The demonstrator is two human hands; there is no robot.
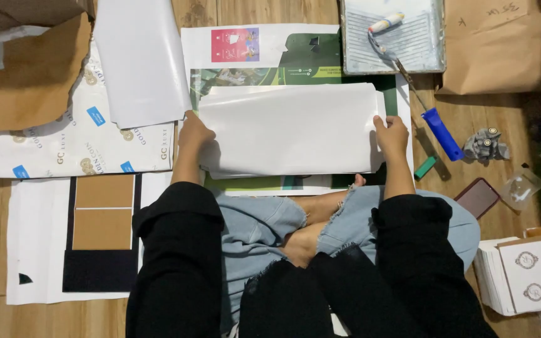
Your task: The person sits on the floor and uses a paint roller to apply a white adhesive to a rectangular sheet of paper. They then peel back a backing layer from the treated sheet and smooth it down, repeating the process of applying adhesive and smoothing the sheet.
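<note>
A: Item: white paper sheets [289, 128], on the printed poster [264, 59] before my knees.

B: Grip?

A: My left hand [193, 134] and right hand [391, 134] each pinch a short edge. Light, floppy, slippery I'd judge; creases easily. Best held at both ends.

Sheet [292, 128] lies on the poster [295, 56], on the floor [471, 119]; tray [392, 37] behind it, roller [436, 128] to its right, cards [521, 275] near right.
</note>
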